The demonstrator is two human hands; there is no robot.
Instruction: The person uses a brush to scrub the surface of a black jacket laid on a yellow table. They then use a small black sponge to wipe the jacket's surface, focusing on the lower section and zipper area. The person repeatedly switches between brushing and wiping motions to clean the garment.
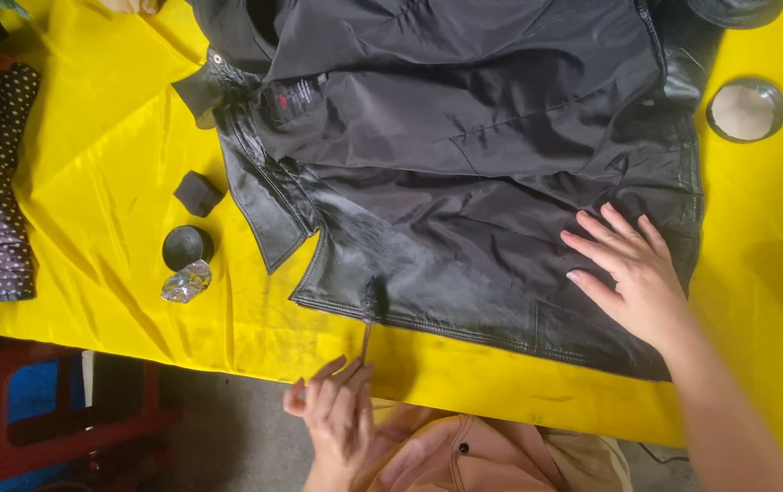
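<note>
Nearest the wearer, the left hand (337, 410) pinched a thin brush (366, 339), its tip touching the zipped front edge of the black jacket (464, 173). Farther out, the right hand (633, 269) lay spread flat on the lining, pressing the garment against the yellow table cover (100, 173). The jacket lay opened, lining up, glossy and creased. Judging by the brush still at the hem, much edge remained untreated. Beyond sat a small black block (197, 192), a round tin (187, 247) and crumpled foil (186, 282).
</note>
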